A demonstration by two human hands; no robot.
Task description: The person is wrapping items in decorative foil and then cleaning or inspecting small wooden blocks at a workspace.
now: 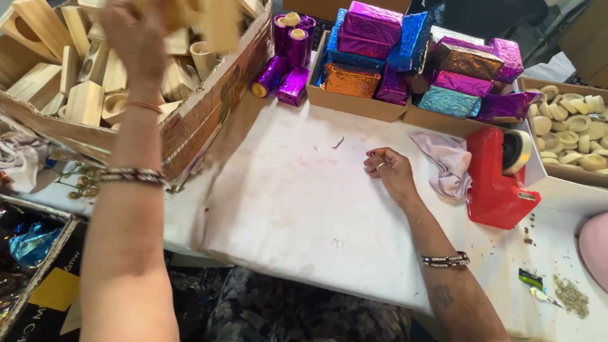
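Head view, near to far. The right hand (391, 170) rests loosely curled on the white-covered desk (304, 215), gripping nothing; a pale cloth (448, 161) lies just beside it, and a red tape dispenser (497, 180) stands past the cloth. The left hand (136, 35) is raised over the cardboard box (209, 107) at far left, its grip closed on a pale wooden block (212, 22). The block is motion-blurred; it projects to the right of the fingers and its long axis appears roughly upright, though the exact tilt cannot be told. It is of bare, light wood, like the blocks (76, 82) heaped directly below in the box, some with round holes. The left hand is thus much the nearer to the heap; the right lies well apart. Farther back: foil-wrapped rolls (285, 69), foil-wrapped blocks (411, 63) in trays, and a box of pale discs (570, 123).
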